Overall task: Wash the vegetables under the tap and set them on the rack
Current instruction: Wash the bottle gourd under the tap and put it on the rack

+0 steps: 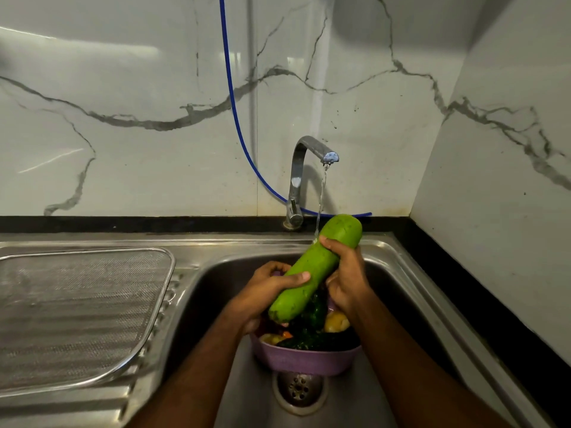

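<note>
Both hands hold one long green gourd [312, 267] above the sink basin [401, 291], slanted with its far end up and to the right and its near end down and to the left. Left hand [265, 291] wraps the lower half, thumb laid across the top of the skin and fingers curled beneath it. Right hand [343, 273] grips the upper half, fingers curled over the top of the gourd, with the rounded tip standing clear beyond them. Water [321, 196] falls in a thin stream from the spout of the chrome tap [301, 177] and lands on the gourd just beside the right fingers. Directly under the gourd a purple bowl [304, 359] sits in the basin, holding dark leafy greens [309, 330], a yellowish vegetable [336, 321] at its right side, another pale one at the left, and a small orange piece between them. Just in front of the bowl lies the round drain [299, 389]. On the ribbed steel drainboard to the left rests a mesh rack [74, 313] with a metal rim, well apart from the hands. A blue hose [234, 112] curves down the marble-patterned wall [139, 134] and passes behind the tap's base along the black counter edge [123, 223].
</note>
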A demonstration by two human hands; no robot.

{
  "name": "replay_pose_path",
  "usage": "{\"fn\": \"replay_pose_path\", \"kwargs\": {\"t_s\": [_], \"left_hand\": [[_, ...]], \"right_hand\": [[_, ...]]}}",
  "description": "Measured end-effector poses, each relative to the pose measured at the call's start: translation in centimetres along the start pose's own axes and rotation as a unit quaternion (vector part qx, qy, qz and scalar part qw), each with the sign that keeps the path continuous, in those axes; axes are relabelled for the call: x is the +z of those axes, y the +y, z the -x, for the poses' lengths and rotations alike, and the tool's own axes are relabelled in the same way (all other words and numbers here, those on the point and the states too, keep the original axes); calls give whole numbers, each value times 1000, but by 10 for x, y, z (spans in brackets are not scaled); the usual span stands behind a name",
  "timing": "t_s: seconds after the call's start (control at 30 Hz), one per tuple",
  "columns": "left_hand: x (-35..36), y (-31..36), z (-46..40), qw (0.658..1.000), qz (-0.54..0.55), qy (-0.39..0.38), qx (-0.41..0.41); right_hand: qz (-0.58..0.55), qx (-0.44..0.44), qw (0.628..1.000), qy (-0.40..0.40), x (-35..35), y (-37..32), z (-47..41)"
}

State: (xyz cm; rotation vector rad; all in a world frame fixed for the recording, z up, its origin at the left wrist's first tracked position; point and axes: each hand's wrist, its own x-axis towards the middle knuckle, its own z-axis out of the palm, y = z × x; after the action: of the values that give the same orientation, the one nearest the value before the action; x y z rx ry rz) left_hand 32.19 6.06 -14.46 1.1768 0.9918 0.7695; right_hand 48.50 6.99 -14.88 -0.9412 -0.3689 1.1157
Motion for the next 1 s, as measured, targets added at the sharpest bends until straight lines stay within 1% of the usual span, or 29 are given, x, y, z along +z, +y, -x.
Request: {"fn": "replay_pose_path", "kwargs": {"t_s": [0.07,0.1,0.13,0.17,0.23,0.3,0.33,0.4,0.6,0.7,0.73,0.77,0.8,0.83,0.9,0.93,1.0], "left_hand": [[-2,4,5,998,36,-47,-19],[-2,3,5,998,38,-49,-24],[-2,3,4,999,20,-34,-25],[-3,1,3,1000,-18,-9,-17],[-4,-5,-4,987,-155,42,18],[-8,-9,-6,955,-278,93,44],[-9,-8,-4,940,-316,115,49],[-8,-5,0,913,-375,151,63],[4,-2,10,839,-476,226,134],[2,-2,9,793,-526,255,170],[3,-1,10,786,-533,258,177],[1,-2,9,793,-527,253,172],[-2,-2,7,816,-500,241,158],[-7,-2,5,850,-462,217,129],[-14,-3,0,921,-356,141,75],[-15,-5,-1,950,-290,102,53],[-10,-5,2,988,-153,19,-2]], "right_hand": [[-2,7,999,-37,5,6,4],[-2,2,999,-49,8,9,5],[-5,-3,998,-60,11,12,5],[-8,-3,998,-65,15,14,6],[16,-4,998,-64,21,13,10],[78,4,995,-56,22,9,13],[102,11,993,-50,21,8,12],[113,12,993,-35,22,6,11],[86,10,996,-13,24,6,5],[25,64,997,-43,19,6,0],[6,85,995,-50,18,6,-1],[-5,105,993,-52,16,7,-3],[-9,119,991,-53,15,6,-3],[-13,127,990,-57,13,4,-4],[-13,124,990,-59,11,0,-4],[-7,114,992,-57,11,-1,-3],[8,89,994,-59,12,-2,-2]]}}
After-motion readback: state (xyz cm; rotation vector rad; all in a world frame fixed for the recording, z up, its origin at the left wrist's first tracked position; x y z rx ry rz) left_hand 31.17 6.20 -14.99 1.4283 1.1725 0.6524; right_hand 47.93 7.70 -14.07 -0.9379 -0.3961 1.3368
